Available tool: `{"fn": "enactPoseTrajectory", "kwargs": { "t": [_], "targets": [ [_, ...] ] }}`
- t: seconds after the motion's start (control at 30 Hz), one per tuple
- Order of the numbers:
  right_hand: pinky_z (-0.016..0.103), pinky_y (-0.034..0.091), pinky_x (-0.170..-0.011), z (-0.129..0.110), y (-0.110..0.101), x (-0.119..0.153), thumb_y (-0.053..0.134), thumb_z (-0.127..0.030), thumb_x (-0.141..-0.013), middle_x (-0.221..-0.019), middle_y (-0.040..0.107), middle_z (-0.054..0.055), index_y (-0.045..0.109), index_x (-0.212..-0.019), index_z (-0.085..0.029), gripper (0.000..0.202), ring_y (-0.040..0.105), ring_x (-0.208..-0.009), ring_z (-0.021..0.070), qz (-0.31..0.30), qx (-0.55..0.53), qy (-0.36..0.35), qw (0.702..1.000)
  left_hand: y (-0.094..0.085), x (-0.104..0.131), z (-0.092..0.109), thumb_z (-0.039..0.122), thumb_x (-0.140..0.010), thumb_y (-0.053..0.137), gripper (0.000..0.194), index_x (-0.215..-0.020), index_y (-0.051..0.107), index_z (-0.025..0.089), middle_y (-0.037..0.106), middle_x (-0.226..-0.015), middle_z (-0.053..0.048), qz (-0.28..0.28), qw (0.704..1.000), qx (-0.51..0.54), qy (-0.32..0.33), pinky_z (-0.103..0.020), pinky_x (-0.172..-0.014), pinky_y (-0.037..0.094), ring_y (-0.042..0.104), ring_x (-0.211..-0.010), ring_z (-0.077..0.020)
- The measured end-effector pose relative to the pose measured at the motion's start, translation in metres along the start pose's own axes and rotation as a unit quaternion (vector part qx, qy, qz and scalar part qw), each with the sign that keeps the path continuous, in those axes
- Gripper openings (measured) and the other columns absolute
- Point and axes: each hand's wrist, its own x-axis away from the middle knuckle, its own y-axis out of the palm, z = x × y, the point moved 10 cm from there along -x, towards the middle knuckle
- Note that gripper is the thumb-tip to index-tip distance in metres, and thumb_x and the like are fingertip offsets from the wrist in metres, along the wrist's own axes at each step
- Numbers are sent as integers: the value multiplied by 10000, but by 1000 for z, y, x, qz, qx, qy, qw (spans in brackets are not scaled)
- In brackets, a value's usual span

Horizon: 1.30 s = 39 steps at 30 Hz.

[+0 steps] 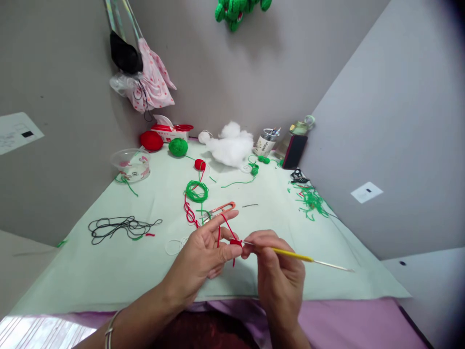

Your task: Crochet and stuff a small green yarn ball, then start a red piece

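Observation:
Between the thumb and fingers of my left hand is pinched a small red crochet piece. Red yarn runs from it up over my raised left index finger, and a short red tail hangs below. My right hand grips a crochet hook with a yellow handle and metal ends. The hook's left tip meets the top of the red piece; whether it is inside a stitch is too small to tell. Just behind my left hand lie orange-handled thread snips, partly covered by the fingers.
Behind my hands lie a green yarn coil, a small red ball and white stuffing. Black cord and a plastic tub are left. Green scraps and a propped phone are right.

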Motion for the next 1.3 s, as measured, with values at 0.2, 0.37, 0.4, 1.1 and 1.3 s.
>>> {"fn": "enactPoseTrajectory", "kwargs": {
  "t": [0.2,0.37,0.4,1.1,1.3],
  "targets": [
    [258,560,-614,11,-7,-6,645,-299,-989,-851,695,28,786,-929,-229,168,669,-662,121,46,-80,60,994,1,-1,-7,231,-738,893,677,-1367,643,230,590,-866,32,-24,998,55,-33,-165,-399,164,295,-439,37],
    [209,489,-516,20,-13,-9,682,-332,-958,-724,640,12,767,-877,-216,164,586,-582,105,58,-128,125,982,5,-1,-14,233,-791,861,405,-1185,768,217,567,-777,48,-73,990,108,-58,-162,-405,144,204,-397,65],
    [205,478,-500,23,-12,-8,682,-341,-957,-714,633,10,759,-876,-216,167,567,-567,103,55,-137,140,979,5,-1,-14,244,-799,855,360,-1151,785,209,545,-738,56,-72,989,116,-56,-163,-407,149,196,-397,59],
    [268,522,-684,17,-3,-2,628,-185,-988,-929,699,25,788,-1024,-270,185,629,-803,139,1,17,54,998,-12,-4,2,312,-806,841,745,-1487,547,241,584,-845,35,28,996,-65,47,-191,-462,257,359,-541,-37],
    [267,518,-674,17,1,-2,651,-215,-975,-879,679,27,794,-961,-251,148,626,-801,150,-4,44,50,998,-12,-1,4,278,-841,807,751,-1523,494,263,516,-781,58,50,990,-101,79,-196,-562,324,356,-587,-49]
  ]
}}
